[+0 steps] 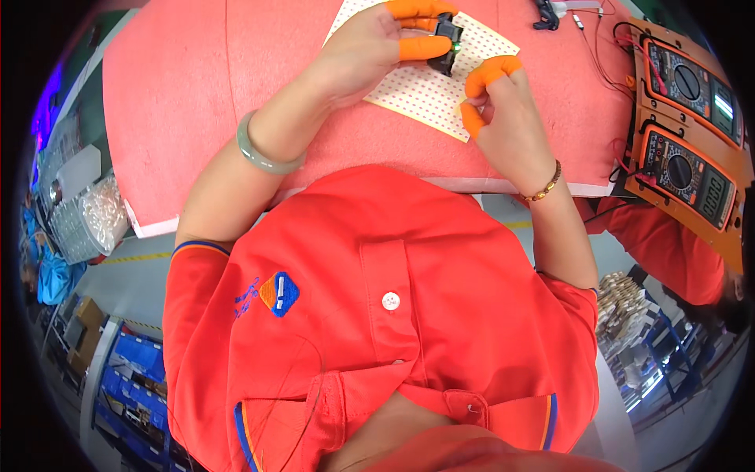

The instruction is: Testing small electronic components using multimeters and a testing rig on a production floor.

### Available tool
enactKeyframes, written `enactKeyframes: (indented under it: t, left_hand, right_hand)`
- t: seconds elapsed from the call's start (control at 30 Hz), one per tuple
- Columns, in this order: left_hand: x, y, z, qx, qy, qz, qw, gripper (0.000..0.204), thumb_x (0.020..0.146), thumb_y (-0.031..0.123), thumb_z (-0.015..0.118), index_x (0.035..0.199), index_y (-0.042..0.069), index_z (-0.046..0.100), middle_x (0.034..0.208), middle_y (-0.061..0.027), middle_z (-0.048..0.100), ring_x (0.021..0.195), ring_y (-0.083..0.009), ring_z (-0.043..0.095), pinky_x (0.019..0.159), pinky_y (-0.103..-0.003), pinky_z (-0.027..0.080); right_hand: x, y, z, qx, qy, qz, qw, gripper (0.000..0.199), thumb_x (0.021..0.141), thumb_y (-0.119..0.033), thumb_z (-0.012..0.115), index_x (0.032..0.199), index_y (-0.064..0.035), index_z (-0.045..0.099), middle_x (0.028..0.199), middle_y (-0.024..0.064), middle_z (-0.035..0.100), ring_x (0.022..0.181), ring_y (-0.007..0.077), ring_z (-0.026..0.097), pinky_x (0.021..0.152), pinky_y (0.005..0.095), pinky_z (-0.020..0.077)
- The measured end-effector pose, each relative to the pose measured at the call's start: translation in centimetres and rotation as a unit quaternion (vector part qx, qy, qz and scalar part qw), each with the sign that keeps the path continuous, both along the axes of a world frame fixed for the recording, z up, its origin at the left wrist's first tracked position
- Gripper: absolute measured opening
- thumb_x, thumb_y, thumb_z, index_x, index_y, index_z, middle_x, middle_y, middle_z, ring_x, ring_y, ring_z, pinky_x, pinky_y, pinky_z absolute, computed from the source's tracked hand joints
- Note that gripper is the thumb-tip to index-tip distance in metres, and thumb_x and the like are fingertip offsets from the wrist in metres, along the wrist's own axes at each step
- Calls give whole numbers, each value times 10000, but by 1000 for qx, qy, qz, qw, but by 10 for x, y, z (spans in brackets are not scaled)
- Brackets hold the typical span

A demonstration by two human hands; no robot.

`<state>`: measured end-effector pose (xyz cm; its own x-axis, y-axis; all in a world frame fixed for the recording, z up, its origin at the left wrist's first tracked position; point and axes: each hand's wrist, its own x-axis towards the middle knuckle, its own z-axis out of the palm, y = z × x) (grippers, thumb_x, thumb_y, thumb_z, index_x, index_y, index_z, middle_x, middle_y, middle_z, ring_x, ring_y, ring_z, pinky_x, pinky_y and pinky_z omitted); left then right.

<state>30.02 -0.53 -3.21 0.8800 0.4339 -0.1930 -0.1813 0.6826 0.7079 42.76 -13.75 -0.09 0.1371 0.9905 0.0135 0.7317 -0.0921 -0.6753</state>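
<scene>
My left hand (366, 55), with orange finger cots, grips a small black device (448, 43) between its fingers and thumb. A green light glows on the device's right side. To the right of it my right hand (507, 110) hovers, also in orange finger cots. Its index finger and thumb are bent toward each other with a small gap between them, and nothing shows in that gap. Beneath both hands lies a pale yellow sheet with rows of small red marks (421, 98).
A pink padded cloth (197, 102) covers the table. At the right, two orange-framed multimeters (684, 82) sit on an orange stand with thin leads. Another black part (545, 14) lies at the far right. Clear bags and containers (79, 212) stand left; a person's red sleeve (668, 252) shows right.
</scene>
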Motion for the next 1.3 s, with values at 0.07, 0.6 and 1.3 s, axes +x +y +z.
enactKeyframes:
  t: [0.07,0.6,1.3]
  left_hand:
    - [2,8,-14,52,-85,-16,995,349,748,-3,548,1084,23,458,937,-64,536,824,-146,542,723,-246,453]
    - [-4,2,2,-47,-3,-25,999,311,798,44,496,1108,46,467,987,-36,544,843,-123,545,729,-229,443]
    - [-7,9,-5,235,77,-16,969,232,724,204,581,892,45,599,757,-25,592,697,-98,550,634,-226,442]
  right_hand:
    - [-2,0,3,-18,67,-35,997,236,652,96,549,815,-18,423,848,76,394,694,155,480,600,224,428]
    - [8,53,-6,378,122,79,914,195,608,70,567,713,-41,446,779,107,433,773,245,437,667,290,377]
    - [-17,66,63,72,-118,219,966,194,675,0,495,844,-48,578,927,122,537,702,263,507,612,330,411]
